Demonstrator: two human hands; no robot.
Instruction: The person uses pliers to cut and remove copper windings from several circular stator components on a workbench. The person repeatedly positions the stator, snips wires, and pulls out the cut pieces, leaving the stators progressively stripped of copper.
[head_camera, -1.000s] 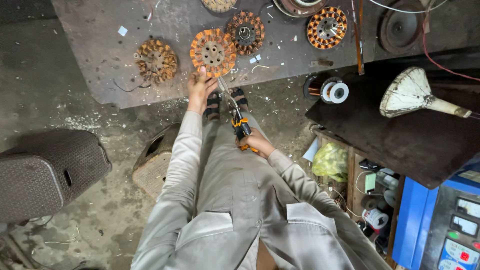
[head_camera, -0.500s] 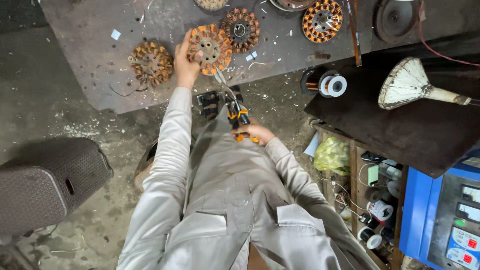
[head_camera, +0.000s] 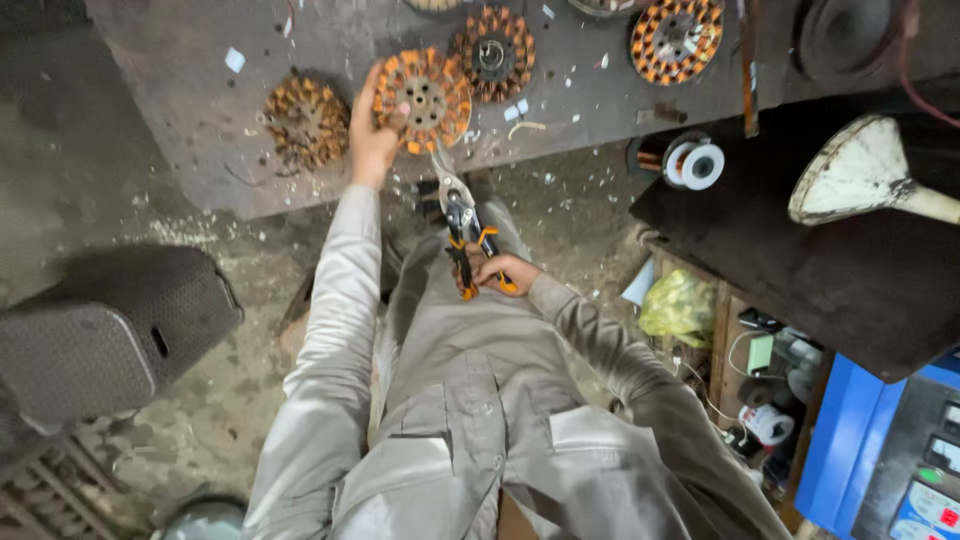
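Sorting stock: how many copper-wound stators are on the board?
4 fully seen: one far left, one under the left hand, one behind it, one right. Others at the top edge are cut off.

Stator (head_camera: 424, 96): coppery wire windings on dull metal core. Snips (head_camera: 462, 215): bare steel blades, glossy orange-and-black plastic grips. Table (head_camera: 180, 120): dark, matt, scuffed board.

Dim, even light, soft shadows, slight wide-angle bending at edges.

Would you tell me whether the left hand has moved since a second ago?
Yes. The left hand slid from below the orange stator up to its left edge.
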